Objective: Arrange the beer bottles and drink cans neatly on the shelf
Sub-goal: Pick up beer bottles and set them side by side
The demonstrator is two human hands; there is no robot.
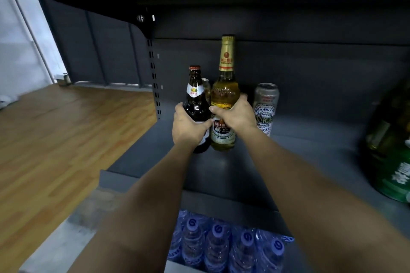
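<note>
Two glass beer bottles stand upright and touching near the back of a dark grey shelf, each held by one of a person's hands. The dark brown bottle, shorter and red-capped, is on the left; the left hand wraps its lower body with fingers curled closed around the glass. Just right of it stands the taller golden bottle with a gold foil neck; the right hand is closed around its middle, above the label. Both look full, so they are probably heavy for their size, rigid, smooth enough to slip, and breakable if knocked together or tipped. The wide body, where the hands sit now, seems the safest hold; the narrow necks would give less control. To the right of the golden bottle, close but apart, stands a silver drink can with blue patterning, likely light and easy to dent. Behind the brown bottle a second can peeks out, mostly hidden. Far right, a blurred green bottle sits at the shelf's front. Below the shelf are water bottles.
</note>
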